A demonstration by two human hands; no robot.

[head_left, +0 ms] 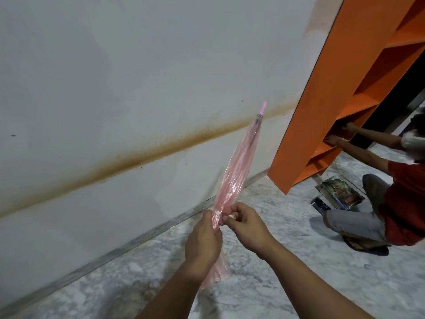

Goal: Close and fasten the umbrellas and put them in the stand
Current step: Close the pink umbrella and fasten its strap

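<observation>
A folded pink see-through umbrella (234,166) points up and to the right, its pink tip near the stained wall. My left hand (203,244) is wrapped around the gathered canopy low on the shaft. A white snap button (217,213) shows on the canopy just above that hand. My right hand (246,223) pinches the small fastening strap beside the button. The handle end is hidden behind my left forearm. No umbrella stand is in view.
A white wall (115,88) with a brown stain line fills the left. An orange shelf unit (333,100) leans at the right. A person in a red shirt (404,203) sits on the marble floor, reaching into it, with books (338,192) beside them.
</observation>
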